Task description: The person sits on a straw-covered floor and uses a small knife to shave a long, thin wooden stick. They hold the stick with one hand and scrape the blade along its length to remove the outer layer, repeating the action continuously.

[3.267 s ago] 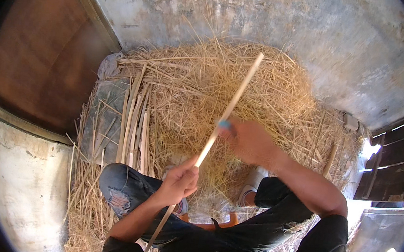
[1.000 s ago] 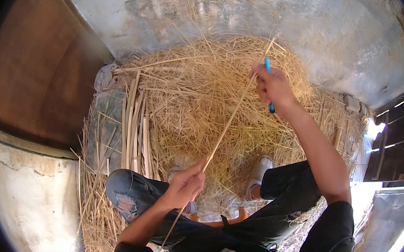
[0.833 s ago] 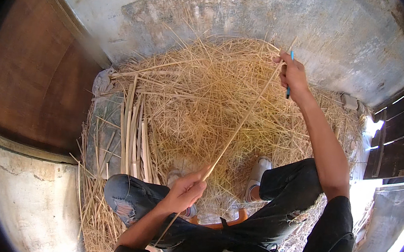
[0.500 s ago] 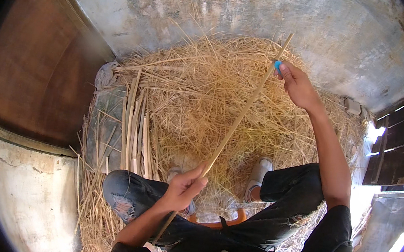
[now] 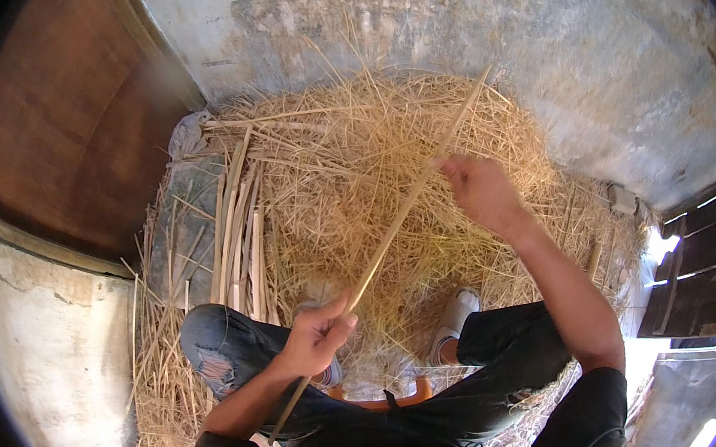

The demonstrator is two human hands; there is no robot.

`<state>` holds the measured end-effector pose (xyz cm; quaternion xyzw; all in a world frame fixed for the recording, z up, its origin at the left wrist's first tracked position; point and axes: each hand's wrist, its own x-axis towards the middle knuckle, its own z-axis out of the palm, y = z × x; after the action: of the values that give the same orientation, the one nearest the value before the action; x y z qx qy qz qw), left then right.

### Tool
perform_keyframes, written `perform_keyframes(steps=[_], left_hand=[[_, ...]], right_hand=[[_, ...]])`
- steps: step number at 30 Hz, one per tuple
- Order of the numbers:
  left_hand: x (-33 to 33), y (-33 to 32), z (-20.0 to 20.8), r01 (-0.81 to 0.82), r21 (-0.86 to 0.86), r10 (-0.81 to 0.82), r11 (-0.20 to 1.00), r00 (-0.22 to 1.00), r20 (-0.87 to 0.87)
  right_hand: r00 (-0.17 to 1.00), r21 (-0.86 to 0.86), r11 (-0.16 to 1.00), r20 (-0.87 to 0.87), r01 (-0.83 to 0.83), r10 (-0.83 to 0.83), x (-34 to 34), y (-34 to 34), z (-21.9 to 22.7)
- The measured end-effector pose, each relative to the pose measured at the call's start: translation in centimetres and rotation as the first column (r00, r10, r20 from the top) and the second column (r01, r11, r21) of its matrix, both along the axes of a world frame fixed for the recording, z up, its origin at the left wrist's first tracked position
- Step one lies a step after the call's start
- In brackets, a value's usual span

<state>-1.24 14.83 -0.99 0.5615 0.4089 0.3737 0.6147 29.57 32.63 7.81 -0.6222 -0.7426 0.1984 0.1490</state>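
Note:
A long, thin bamboo strip (image 5: 397, 219) slants from my lap up toward the far wall. My left hand (image 5: 318, 337) is closed around its lower part, with the tail end hanging past the wrist over my left thigh. My right hand (image 5: 480, 192) is curled beside the strip's upper half, its fingers at or against it and smeared by motion. The small blue tool that the earlier picture shows in this hand is hidden now. A heap of pale shavings (image 5: 325, 203) covers the floor beneath the strip.
Several split bamboo pieces (image 5: 227, 220) lie in a row at the left. A brown wooden panel (image 5: 67, 109) stands left, a stained wall (image 5: 378, 19) at the back. Dark slats (image 5: 708, 257) are at the right. An orange seat edge (image 5: 421, 393) shows between my legs.
My right hand has moved down along the strip, toward me and to the left. The strip's far end has swung slightly left, while my left hand keeps its hold almost in place.

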Motion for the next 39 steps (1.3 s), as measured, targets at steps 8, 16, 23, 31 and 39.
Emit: perform_keyframes(steps=[8,16,23,31,39], left_hand=[[-0.1,-0.2,-0.6,0.007,0.119,-0.013,0.993,0.998,0.056],[-1.5,0.7,0.2,-0.057,-0.039,0.060,0.998,0.992,0.109],[-0.9,0.4,-0.1,-0.063,-0.028,0.066,0.998,0.992,0.107],[-1.0,0.4,-0.3,-0.046,0.021,0.044,0.999,0.991,0.125],[-1.1,1.2,0.8,-0.094,-0.120,0.112,0.988,0.980,0.161]], right_hand=[[0.963,-0.021,0.966,-0.083,0.257,-0.258,1.9,2.7,1.7],[0.999,0.133,0.991,-0.046,-0.013,0.019,-4.1,0.4,-1.6],[0.993,0.047,0.992,0.040,-0.116,0.114,-4.7,-2.0,-2.4],[0.995,0.036,0.996,-0.056,0.082,-0.080,-4.1,0.9,-0.2],[0.979,0.083,0.975,0.048,-0.204,0.200,-8.2,-4.3,-3.0]])
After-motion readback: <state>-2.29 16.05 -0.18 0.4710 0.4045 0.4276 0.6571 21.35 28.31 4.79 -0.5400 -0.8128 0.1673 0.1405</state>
